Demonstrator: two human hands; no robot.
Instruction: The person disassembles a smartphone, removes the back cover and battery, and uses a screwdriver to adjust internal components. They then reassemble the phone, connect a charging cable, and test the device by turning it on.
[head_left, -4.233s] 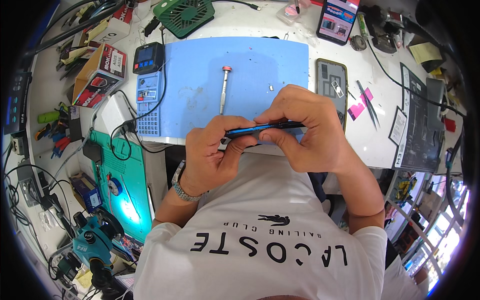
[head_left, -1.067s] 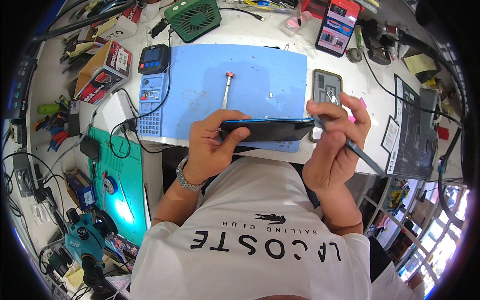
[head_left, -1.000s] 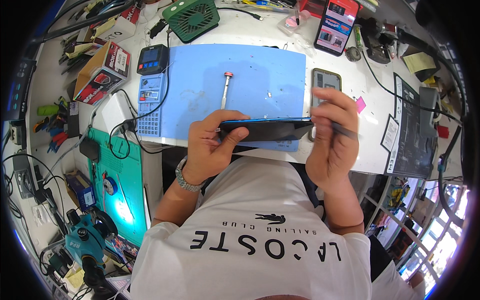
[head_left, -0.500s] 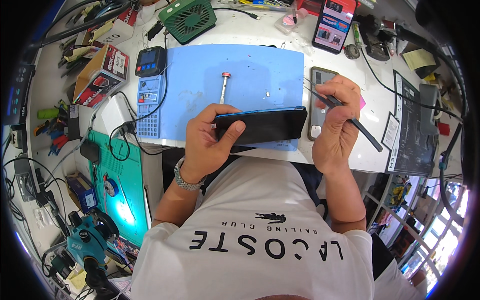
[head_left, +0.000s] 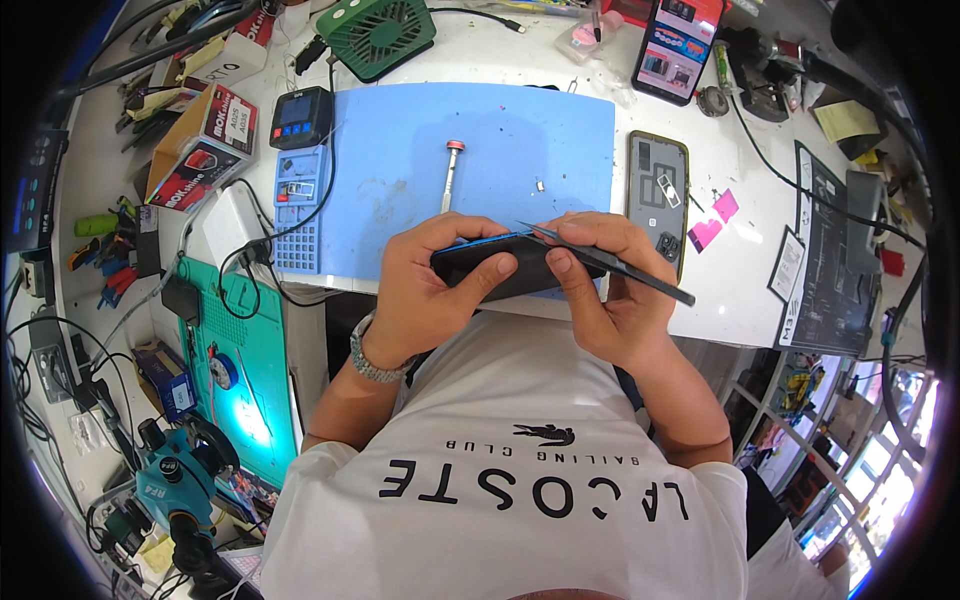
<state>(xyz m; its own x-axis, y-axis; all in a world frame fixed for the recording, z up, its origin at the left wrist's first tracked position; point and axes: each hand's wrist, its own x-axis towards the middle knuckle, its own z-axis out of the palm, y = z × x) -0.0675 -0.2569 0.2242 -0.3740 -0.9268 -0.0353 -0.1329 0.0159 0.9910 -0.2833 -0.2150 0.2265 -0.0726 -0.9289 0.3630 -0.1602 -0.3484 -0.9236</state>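
Note:
Between my hands is a smartphone (head_left: 527, 272), its black face toward me and a blue edge along the top. My left hand (head_left: 432, 282) grips its left end, thumb on the black face. In my right hand (head_left: 618, 282) is a pair of dark tweezers (head_left: 625, 270), their pointed tip at the phone's upper edge; that thumb also rests on the phone. Behind lies a red-topped screwdriver (head_left: 449, 178) on the blue work mat (head_left: 390, 140). Right of the mat lies a grey phone back cover (head_left: 655, 200), a SIM tray on it.
Pink scraps (head_left: 715, 220) lie beside the cover. Farther back stand a green fan (head_left: 375, 40) and a lit phone (head_left: 676, 50). A small black display unit (head_left: 302, 118) sits at the mat's left corner. A teal microscope (head_left: 175, 475) stands lower left, near a green mat (head_left: 235, 370).
My right hand has moved left from over the back cover to the phone, bringing the tweezer tip to its upper edge. The back cover and pink scraps are now uncovered.

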